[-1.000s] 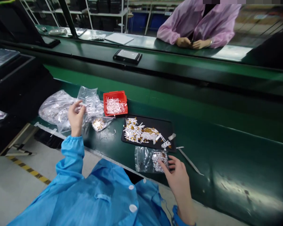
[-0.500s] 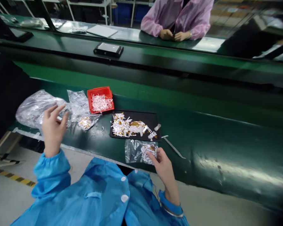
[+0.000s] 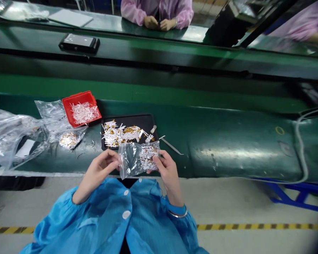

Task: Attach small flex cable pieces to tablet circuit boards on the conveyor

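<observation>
A clear plastic bag (image 3: 131,160) with many small white and amber pieces in its right part is held up at the table's near edge. My right hand (image 3: 167,169) grips its filled right end, thumb in front. At the bag's left edge, the fingers of my left hand (image 3: 104,168) are pinched together on the plastic. Just behind the bag lies a black tray (image 3: 145,121) with a heap of similar white and amber strips. A red bin (image 3: 69,106) of thin whitish strips stands behind and left of the tray. Tweezers (image 3: 172,145) lie right of it.
Large clear plastic bags (image 3: 5,135) spread over the left of the green table (image 3: 228,141). A small bag of pieces (image 3: 70,140) lies before the red bin. A white cable (image 3: 300,148) crosses the right side. Across the bench sits a person in pink (image 3: 159,14).
My left hand has come from the large bags at left to the small bag's left edge. My right hand has lifted that bag off the table. The view has swung right.
</observation>
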{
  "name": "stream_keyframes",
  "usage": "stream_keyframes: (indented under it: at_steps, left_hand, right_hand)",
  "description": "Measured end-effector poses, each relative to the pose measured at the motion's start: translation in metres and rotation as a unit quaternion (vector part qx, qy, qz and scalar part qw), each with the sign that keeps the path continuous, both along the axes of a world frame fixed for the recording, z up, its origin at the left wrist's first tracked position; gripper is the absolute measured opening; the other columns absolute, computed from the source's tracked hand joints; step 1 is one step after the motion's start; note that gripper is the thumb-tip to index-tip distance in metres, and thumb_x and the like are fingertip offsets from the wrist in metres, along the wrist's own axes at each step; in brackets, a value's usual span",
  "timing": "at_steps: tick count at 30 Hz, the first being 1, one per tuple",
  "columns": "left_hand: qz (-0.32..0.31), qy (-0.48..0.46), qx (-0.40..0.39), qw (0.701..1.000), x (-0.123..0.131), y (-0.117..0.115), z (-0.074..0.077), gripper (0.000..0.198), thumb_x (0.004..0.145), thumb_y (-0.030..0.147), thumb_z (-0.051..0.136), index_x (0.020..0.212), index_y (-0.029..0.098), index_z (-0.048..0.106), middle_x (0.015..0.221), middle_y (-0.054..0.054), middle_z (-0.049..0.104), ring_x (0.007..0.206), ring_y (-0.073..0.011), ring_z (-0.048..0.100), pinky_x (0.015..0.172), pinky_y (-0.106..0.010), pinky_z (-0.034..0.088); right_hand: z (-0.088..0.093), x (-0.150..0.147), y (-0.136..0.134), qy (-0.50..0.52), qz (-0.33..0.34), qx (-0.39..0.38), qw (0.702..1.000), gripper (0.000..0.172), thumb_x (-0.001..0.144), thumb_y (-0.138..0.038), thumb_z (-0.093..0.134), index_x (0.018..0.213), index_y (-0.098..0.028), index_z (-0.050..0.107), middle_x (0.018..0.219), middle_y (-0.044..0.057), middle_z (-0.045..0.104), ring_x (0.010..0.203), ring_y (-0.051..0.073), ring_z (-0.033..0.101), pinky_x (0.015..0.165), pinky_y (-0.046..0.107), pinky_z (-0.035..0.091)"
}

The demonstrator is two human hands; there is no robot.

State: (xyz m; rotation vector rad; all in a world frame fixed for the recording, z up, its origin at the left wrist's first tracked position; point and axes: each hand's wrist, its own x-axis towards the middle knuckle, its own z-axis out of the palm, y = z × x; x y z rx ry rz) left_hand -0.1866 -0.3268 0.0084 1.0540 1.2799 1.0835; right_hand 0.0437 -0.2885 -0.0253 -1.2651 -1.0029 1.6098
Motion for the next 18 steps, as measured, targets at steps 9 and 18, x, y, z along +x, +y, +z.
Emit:
stream_keyframes:
  at_steps: [9, 18]
  left_hand:
    - [-0.122, -0.116, -0.135, 0.976, 0.0, 0.002, -0.016, 0.039, 0.086, 0.049, 0.074, 0.075, 0.016, 0.055, 0.066, 0.0, 0.06, 0.059, -0.0089, 0.05, 0.057, -0.02, 0.039]
    - [-0.153, -0.115, -0.124, 0.974, 0.032, -0.001, -0.021, 0.044, 0.08, 0.047, 0.077, 0.065, 0.014, 0.052, 0.065, -0.002, 0.058, 0.061, -0.0115, 0.051, 0.059, -0.022, 0.04]
  right_hand:
    - [-0.02, 0.009, -0.003, -0.166, 0.046, 0.075, 0.982, 0.042, 0.086, -0.058, 0.066, 0.106, -0.021, 0.062, 0.089, 0.006, 0.073, 0.078, 0.024, 0.069, 0.07, 0.037, 0.058]
    - [0.019, -0.008, -0.029, -0.203, 0.231, 0.219, 0.926, 0.041, 0.087, -0.059, 0.072, 0.081, -0.021, 0.058, 0.074, -0.002, 0.058, 0.066, 0.015, 0.054, 0.059, 0.027, 0.041]
